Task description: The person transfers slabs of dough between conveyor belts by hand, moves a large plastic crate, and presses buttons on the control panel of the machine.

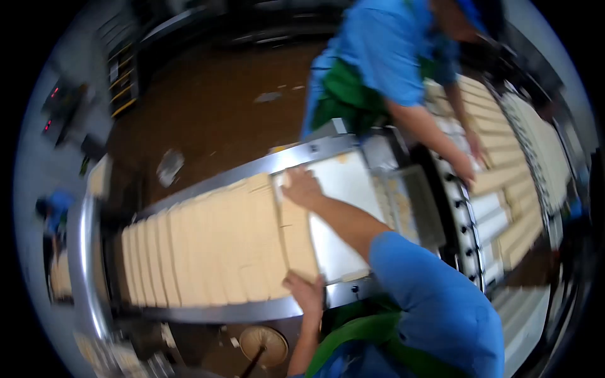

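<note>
Rows of pale, flat strips (214,239) lie side by side on a metal-edged conveyor. At their right end is one strip (296,236), slightly apart from the rest, with a hand at each end. My right hand (302,188) is on its far end, fingers bent over the edge. At the near end, my left hand (305,293) has its fingers against the strip's corner. Both hands look closed on the strip, though blur softens the fingertips. A bare white surface (346,208) shows right of the strip.
A co-worker (384,63) in blue and green reaches over a roller conveyor (488,220) holding more pale strips (504,138). A metal arch (88,264) stands at the left. Another person (58,208) is at the far left. A round stool (263,345) is below.
</note>
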Action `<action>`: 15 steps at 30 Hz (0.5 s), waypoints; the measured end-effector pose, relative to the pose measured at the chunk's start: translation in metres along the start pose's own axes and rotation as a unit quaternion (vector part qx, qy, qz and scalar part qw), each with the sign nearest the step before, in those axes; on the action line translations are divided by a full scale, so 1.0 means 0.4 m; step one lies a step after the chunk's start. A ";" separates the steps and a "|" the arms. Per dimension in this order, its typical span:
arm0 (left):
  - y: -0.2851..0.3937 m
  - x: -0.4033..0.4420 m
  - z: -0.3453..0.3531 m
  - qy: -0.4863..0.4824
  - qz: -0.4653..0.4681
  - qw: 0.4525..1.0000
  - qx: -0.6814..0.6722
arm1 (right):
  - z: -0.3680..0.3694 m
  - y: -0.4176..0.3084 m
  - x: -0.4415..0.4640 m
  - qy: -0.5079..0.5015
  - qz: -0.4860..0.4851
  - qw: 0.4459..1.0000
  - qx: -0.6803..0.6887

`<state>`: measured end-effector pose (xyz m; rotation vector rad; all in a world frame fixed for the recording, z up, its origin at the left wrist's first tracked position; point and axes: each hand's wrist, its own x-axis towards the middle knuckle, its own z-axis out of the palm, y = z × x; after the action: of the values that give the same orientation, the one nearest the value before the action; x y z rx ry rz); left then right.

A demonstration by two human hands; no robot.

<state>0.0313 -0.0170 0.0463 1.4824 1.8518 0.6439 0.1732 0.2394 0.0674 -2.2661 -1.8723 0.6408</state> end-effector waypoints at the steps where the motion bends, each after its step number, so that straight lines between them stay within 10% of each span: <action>1: 0.010 0.005 0.003 0.000 -0.004 1.000 0.010 | -0.037 0.028 -0.026 0.015 0.044 0.998 0.031; 15: 0.045 0.029 0.042 -0.032 0.080 0.992 0.088 | -0.023 0.213 0.042 0.117 0.133 0.978 0.114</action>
<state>0.0541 -0.0023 0.0460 1.7601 1.7919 0.5107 0.2566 0.2384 0.0408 -2.3391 -1.3316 0.5579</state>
